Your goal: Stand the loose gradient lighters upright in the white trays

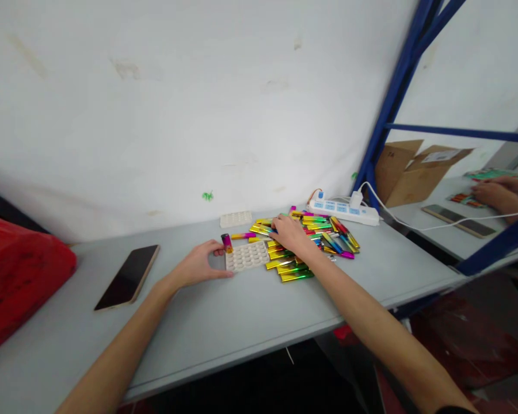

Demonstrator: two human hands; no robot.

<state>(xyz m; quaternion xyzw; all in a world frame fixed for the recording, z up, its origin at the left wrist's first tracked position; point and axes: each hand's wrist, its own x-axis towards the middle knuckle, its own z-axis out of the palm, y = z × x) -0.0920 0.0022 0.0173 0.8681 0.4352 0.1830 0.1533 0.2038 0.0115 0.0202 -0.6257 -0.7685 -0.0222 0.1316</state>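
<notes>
My left hand [205,263] has its thumb and fingers spread at the left edge of a white tray with rows of holes [247,256]. A purple and orange tube [227,243] stands upright at that tray's back left corner, beside my left fingertips. My right hand [287,231] lies over a pile of shiny, multicoloured tubes [290,268], its fingertips on the pile's left part; whether they grip a tube is too small to tell. A second white tray [235,219] lies near the wall.
A phone [128,277] and a red bag [21,276] are at the left. Behind the pile sits a white power strip [344,211]. Past the blue frame [391,103] are a cardboard box [414,172], another phone [458,221] and another person's hands [496,192].
</notes>
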